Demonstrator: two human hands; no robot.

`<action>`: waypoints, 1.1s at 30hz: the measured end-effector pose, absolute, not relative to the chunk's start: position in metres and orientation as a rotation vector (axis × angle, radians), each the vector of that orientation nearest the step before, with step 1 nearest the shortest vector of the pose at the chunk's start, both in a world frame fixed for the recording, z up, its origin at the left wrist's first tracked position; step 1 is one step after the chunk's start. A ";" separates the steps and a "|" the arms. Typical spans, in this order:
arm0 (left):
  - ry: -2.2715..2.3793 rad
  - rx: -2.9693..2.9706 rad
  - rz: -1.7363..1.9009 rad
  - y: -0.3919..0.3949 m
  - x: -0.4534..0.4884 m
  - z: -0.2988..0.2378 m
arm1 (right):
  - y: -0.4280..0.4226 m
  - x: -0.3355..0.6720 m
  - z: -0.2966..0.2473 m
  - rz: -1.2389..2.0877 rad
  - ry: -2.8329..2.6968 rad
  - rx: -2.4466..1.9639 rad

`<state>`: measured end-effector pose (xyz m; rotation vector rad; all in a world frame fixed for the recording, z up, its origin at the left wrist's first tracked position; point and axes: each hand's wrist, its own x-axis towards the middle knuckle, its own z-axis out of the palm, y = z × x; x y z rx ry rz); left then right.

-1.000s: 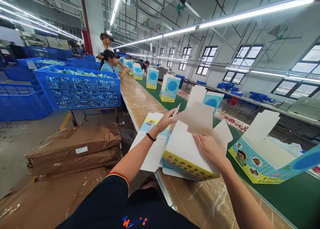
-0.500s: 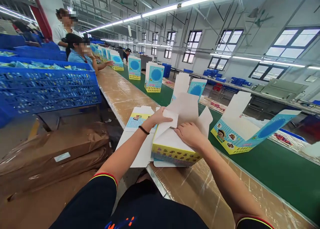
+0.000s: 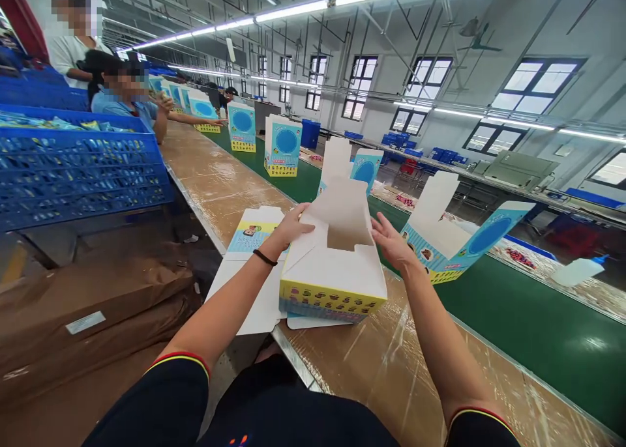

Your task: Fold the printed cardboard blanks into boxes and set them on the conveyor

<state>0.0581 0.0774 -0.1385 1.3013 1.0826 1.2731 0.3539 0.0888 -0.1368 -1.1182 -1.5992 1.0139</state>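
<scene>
Left hand (image 3: 292, 227) open, fingers together, resting against the upper left edge of a half-folded carton (image 3: 332, 283), with no clench or grip. Black bracelet (image 3: 265, 258) around the left wrist. Right hand (image 3: 392, 243) also open, fingers spread, just beside the carton's right side, with no visible contact.

Carton white inside, with a yellow printed band along the near face and a tall flap upright at the back, atop a flat printed carton blank (image 3: 250, 238). Beneath both, a tan tabletop under clear plastic sheeting (image 3: 386, 362).

To the left, brown paper-wrapped bundles (image 3: 92, 323) and a blue plastic crate (image 3: 81, 173) of packets. To the right, a green conveyor belt (image 3: 533, 330) carrying an open blue-and-yellow carton (image 3: 443, 238). Farther along, upright blue-and-yellow boxes (image 3: 282, 147), a seated co-worker in a blue shirt (image 3: 122, 101), and a standing person in white (image 3: 73, 53). Beyond, tall factory windows (image 3: 535, 82).
</scene>
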 end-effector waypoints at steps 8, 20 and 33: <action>1.105 1.557 1.397 0.077 0.054 -0.146 | 0.086 0.323 -0.147 0.787 -1.826 -1.112; 1.549 2.397 0.516 0.078 0.053 -0.117 | 0.082 0.305 -0.112 0.400 -2.337 -1.663; 1.340 2.072 1.067 0.072 0.047 -0.130 | 0.055 0.337 -0.181 1.197 -1.430 -1.251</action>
